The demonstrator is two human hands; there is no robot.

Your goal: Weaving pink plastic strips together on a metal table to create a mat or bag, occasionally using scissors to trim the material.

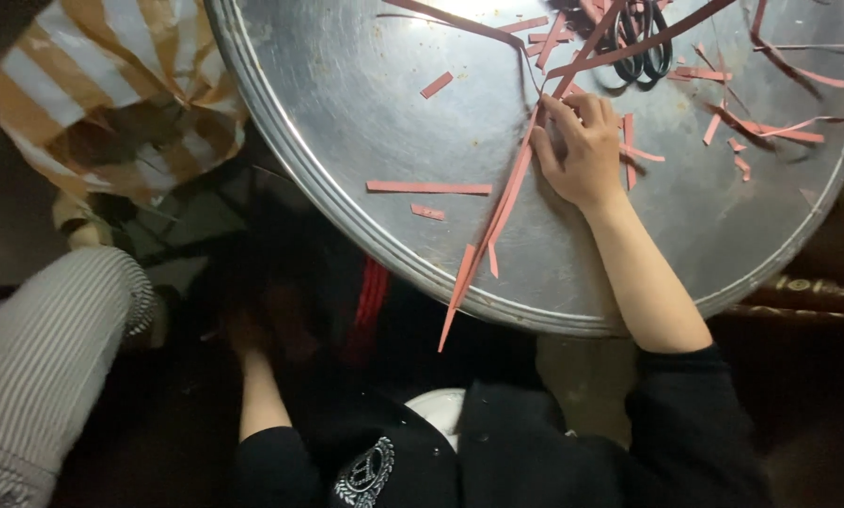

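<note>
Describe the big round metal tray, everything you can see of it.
The round metal tray looks like dull, scuffed aluminium with a raised rolled rim. It lies flat, its top and right edges cut off by the picture. Pink paper strips and scraps scatter across it, black-handled scissors rest near the top, and the right hand presses on long strips overhanging its near rim.

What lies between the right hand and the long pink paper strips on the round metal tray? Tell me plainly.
Nothing visible. The right hand already rests flat on the bundle of long pink paper strips on the round metal tray, fingers touching them. The black-handled scissors lie beyond the fingertips, not between. The left hand hangs below the tray, in shadow.
</note>
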